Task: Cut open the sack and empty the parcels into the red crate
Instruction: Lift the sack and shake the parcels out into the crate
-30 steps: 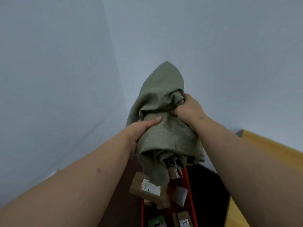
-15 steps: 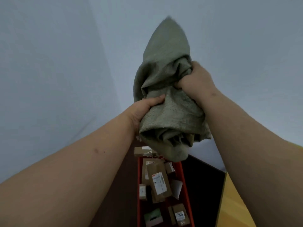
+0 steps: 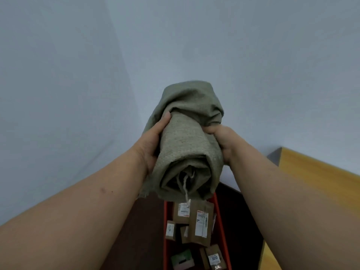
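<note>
Sack has dropped lower since a moment ago, both hands gripping it; parcels now sit in the red crate below. Looks emptied.

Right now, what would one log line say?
step: emptying | hands: both grip sack | sack mouth: over red crate | parcels: in crate

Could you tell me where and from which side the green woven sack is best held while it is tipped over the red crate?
Grip the green woven sack around its bunched middle, from both flanks, as the left hand and right hand do now. Its open mouth points down at the red plastic crate, so side grips probably leave the mouth and its dangling white string free.
</note>
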{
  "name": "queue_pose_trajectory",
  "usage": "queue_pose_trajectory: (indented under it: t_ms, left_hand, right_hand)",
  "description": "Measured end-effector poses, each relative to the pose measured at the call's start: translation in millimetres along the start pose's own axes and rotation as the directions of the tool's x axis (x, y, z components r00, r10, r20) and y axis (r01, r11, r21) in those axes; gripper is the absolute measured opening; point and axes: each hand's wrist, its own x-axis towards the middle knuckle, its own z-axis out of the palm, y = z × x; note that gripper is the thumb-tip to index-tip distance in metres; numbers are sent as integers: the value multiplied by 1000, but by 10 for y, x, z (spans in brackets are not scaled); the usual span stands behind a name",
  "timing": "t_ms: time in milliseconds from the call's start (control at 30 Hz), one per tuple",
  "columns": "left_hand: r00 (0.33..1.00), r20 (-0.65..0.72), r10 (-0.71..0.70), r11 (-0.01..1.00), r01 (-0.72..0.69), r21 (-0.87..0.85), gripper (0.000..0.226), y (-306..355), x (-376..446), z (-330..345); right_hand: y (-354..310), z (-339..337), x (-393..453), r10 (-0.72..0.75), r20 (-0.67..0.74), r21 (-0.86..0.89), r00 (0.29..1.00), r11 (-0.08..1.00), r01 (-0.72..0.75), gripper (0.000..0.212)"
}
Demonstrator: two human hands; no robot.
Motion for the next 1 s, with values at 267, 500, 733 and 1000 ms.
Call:
queue_pose_trajectory:
  t_ms: [267,500,733,1000]
  left_hand:
    - [866,-424,266,912,-83,402,104,-26,-47,-142]
    - [986,-102,129,886,-69,458,66,9,-135,-31]
    - [921,-311,235,779,12,626,33,267,-440,-220]
    - [965,-248,-81,990,106,89,118,251,-505,-556]
  right_hand:
    - [23,132,75,33,-114,-332,993,941,-69,58]
    - [217,376,241,-53,-264,-134,963,991,18,108]
    - [131,235,179,-373,-465,-342,803,912,226,70]
    - [61,583,-24,-362,-97,-274,927,905,325,65]
